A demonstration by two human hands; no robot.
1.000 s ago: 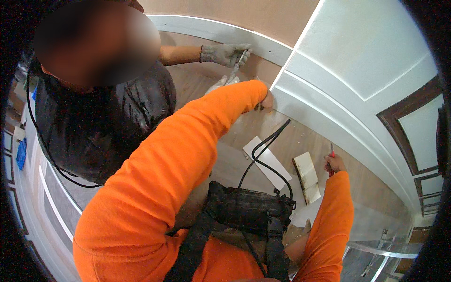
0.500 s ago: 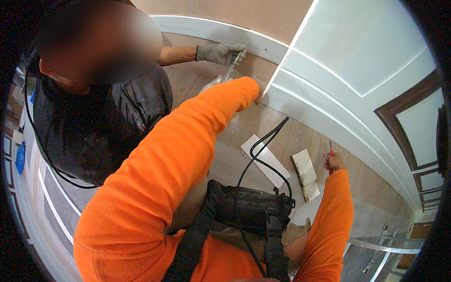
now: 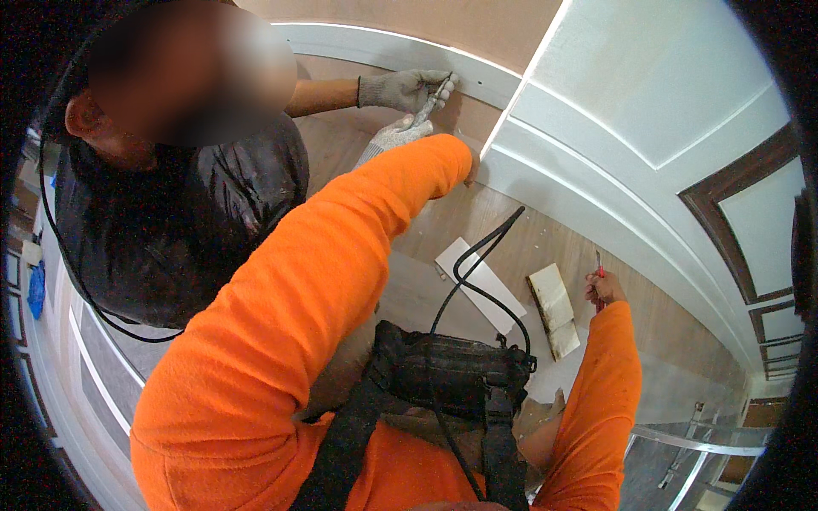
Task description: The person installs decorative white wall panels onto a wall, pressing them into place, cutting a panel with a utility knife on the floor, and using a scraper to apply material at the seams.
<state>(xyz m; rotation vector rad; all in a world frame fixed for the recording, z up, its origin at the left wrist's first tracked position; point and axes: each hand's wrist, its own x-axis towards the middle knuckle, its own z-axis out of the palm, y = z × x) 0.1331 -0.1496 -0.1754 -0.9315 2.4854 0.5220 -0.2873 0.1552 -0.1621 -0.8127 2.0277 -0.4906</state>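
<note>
My left hand (image 3: 474, 163) shows only in part past the end of its orange sleeve. It is by the lower corner of the white panelled board (image 3: 545, 183), its fingers hidden. Low on the right, my right hand (image 3: 603, 289) is closed around a red-handled tool (image 3: 601, 272) with a slim metal tip, just above the wooden floor near the foot of that board. I cannot make out the tool's exact kind. Beside that hand lies a cream-coloured block with dark, worn edges (image 3: 554, 308).
At the left crouches a co-worker in a dark shirt (image 3: 179, 230), whose gloved hands (image 3: 405, 89) hold a slim grey tool by the white baseboard (image 3: 383, 53). A white flat strip (image 3: 481, 285) lies on the floor (image 3: 452, 226). A black cable (image 3: 490, 247) loops above a black pouch (image 3: 447, 370) at my waist.
The co-worker's gloved hands have shifted slightly, and more of the nearer glove shows. The co-worker's head has moved a little. My own hands have stayed nearly in place.
</note>
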